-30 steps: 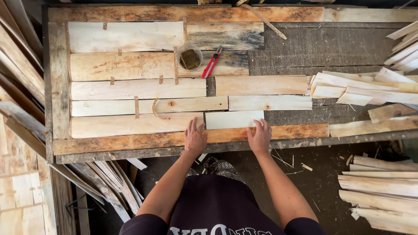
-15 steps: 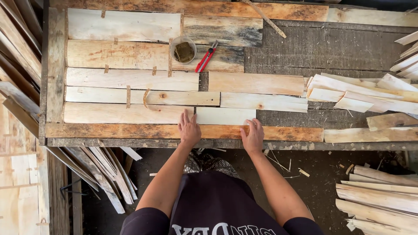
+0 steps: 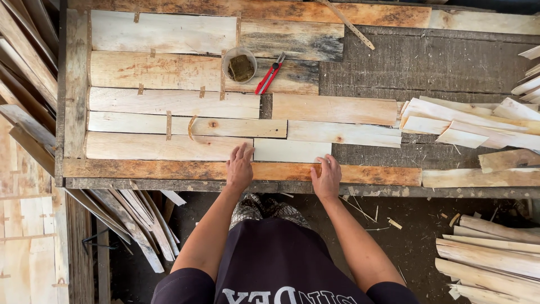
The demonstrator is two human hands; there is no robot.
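Rough tabletop (image 3: 360, 56) carries rows of planks. I press the short pale plank (image 3: 292, 151) in the nearest row, left hand (image 3: 240, 168) and right hand (image 3: 326, 177) flat, fingers spread. Pliers (image 3: 269, 74) and cup (image 3: 240, 65) lie beyond. I judge I'm seating it; next, snug the joint.

Tub (image 3: 241, 66) contents unclear; strip pile (image 3: 478, 121) cut by right edge.

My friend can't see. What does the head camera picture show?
Two bare hands, left hand and right hand, rest flat at the near edge of a workbench, either side of a short pale board. Rows of pale boards cover the bench, with red pliers and a small cup farther back.
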